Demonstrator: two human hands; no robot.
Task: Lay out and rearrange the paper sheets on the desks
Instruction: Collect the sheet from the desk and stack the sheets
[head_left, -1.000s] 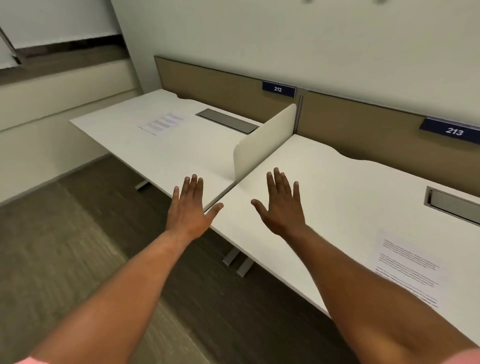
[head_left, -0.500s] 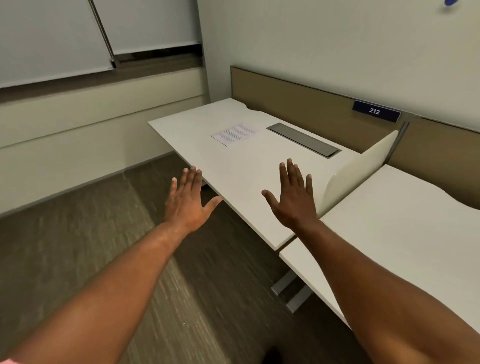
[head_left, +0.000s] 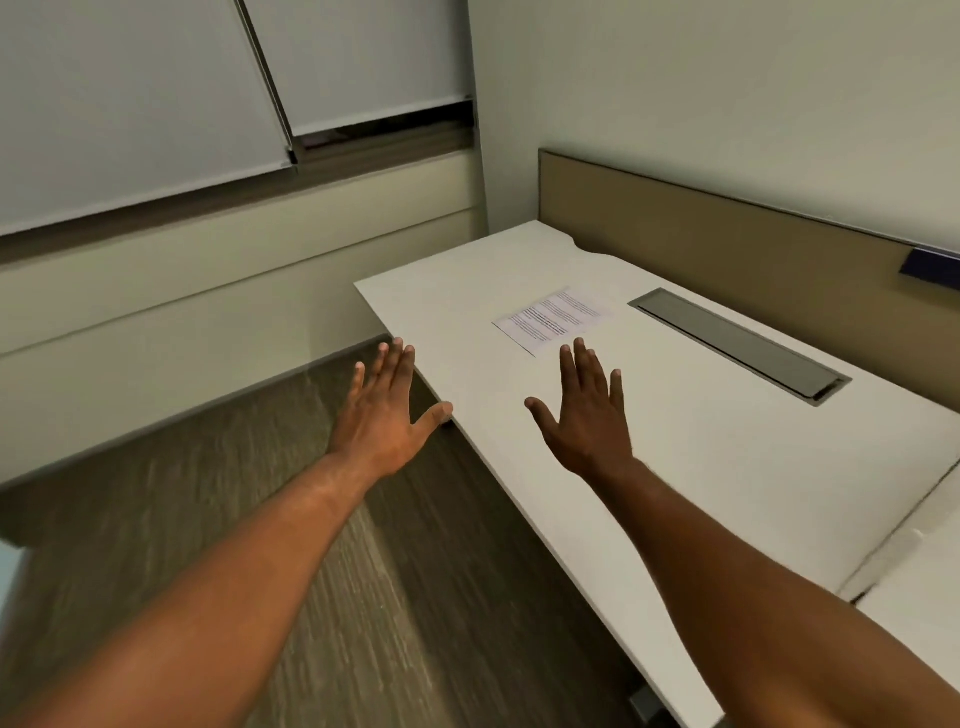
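1. Head view showed both arms stretched forward, palms down, fingers spread.
2. Left hand (head_left: 382, 415) hovered off the near edge of the white desk (head_left: 701, 467), over the floor (head_left: 218, 519), grasping nothing.
3. Right hand (head_left: 587, 421) hovered above the desktop, likewise empty and flat.
4. One printed paper sheet (head_left: 553, 319) lay flat on the desk, just beyond the right fingertips, beside the grey cable tray (head_left: 737, 345).

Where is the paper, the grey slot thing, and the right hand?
paper sheet (head_left: 553, 319), head view, middle of the printed text.
grey slot (head_left: 737, 344), head view, middle of its lid.
right hand (head_left: 587, 431), head view, back of hand.
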